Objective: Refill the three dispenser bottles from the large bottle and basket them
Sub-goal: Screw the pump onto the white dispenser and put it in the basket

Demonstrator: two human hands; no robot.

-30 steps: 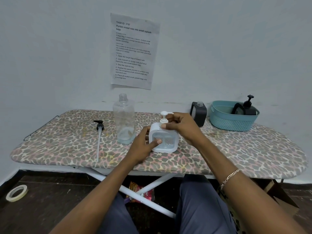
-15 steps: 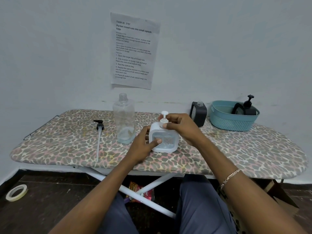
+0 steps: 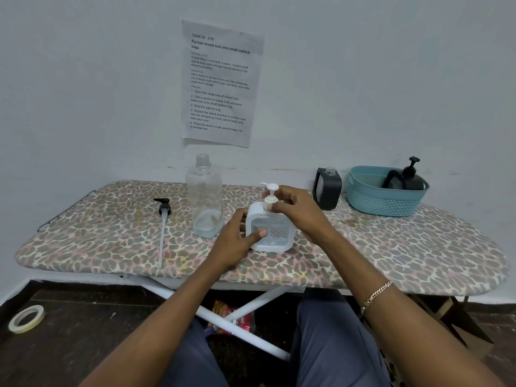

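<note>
A white square dispenser bottle (image 3: 275,236) stands upright in the middle of the ironing board (image 3: 391,255). My left hand (image 3: 237,241) grips its left side, thumb on the front. My right hand (image 3: 296,209) pinches the collar of its white pump (image 3: 270,192). The tall clear large bottle (image 3: 205,199), uncapped and nearly empty, stands just left of it. A black dispenser bottle (image 3: 327,188) without a pump stands open behind my right hand. A black pump with a long tube (image 3: 163,222) lies at the left. A dark pump bottle (image 3: 410,178) sits in the teal basket (image 3: 382,201).
The board stands against a white wall with a printed sheet (image 3: 220,82) taped above it. A roll of tape (image 3: 26,319) lies on the dark floor at the left. A red packet (image 3: 234,317) lies under the board by its white legs.
The white pump's spout has swung from pointing right to pointing left under my right hand's fingers. The left hand and the bottle body stayed in place.
</note>
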